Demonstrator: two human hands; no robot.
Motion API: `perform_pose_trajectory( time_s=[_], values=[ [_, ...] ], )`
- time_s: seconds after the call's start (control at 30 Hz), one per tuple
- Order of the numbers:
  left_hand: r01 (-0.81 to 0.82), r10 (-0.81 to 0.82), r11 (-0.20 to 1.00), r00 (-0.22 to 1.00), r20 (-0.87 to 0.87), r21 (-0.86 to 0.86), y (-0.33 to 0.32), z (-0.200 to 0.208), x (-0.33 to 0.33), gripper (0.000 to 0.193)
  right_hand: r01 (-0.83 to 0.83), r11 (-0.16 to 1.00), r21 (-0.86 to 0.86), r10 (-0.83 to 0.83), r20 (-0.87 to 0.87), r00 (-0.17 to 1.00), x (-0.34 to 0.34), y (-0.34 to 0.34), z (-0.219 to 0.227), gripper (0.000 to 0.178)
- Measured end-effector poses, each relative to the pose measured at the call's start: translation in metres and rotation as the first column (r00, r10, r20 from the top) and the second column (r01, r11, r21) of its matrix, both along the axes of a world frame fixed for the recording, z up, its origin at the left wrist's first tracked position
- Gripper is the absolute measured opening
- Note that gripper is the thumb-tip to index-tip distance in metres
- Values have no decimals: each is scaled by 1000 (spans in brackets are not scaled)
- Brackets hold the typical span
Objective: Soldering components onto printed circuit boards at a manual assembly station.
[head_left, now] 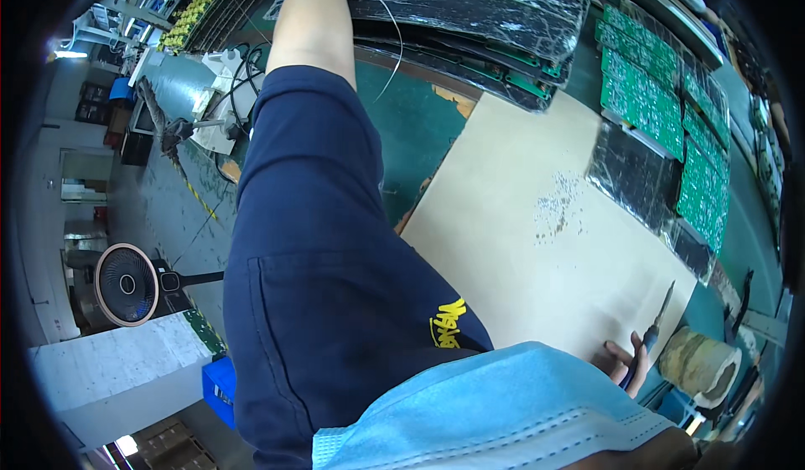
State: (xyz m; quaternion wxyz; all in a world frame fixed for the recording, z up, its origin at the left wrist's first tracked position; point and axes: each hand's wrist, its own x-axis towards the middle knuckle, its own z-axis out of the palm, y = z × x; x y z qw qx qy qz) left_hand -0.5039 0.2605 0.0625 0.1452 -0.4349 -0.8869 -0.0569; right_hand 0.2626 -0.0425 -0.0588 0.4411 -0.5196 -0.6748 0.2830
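Note:
At the lower right, my right hand (pixel 635 365) is closed around the dark handle of a soldering iron (pixel 661 315). Its thin pointed metal tip slants up over a beige board (pixel 495 210). My left arm (pixel 310 34), in a navy sleeve, stretches to the upper edge, where the hand is cut off by the frame. Beside that arm a thin pale wire (pixel 400 46) curves down. Many tiny whitish bits (pixel 558 206) lie scattered on the beige board. Green circuit boards (pixel 641 93) with dense pale marks rest at the right.
Black scuffed trays or sheets (pixel 495 9) are stacked at the top, with green board edges between them. A worn, hollow beige cylinder (pixel 700 365) stands near my right hand. On the left are a round fan (pixel 127 285) and a white-topped bench (pixel 126 369). A blue mask (pixel 503 403) covers the lower edge.

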Motion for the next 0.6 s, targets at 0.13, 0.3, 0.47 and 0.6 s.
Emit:
perform_pose_trajectory(
  time_s=[0.13,0.3,0.47,0.6],
  values=[
    [61,-165,941,942,292,334,-7,15,-53,69,-73,997,25,72,35,997,0,5,12,48],
    [-357,-316,751,544,778,555,-18,34,-24,63,-78,994,72,73,67,995,3,4,10,49],
    [-3,-278,928,-673,686,373,-116,77,16,53,-157,981,117,169,-108,980,3,7,14,47],
    [-239,-501,859,-216,838,452,-176,72,215,46,-205,967,150,233,-199,952,7,4,18,44]
  ],
)
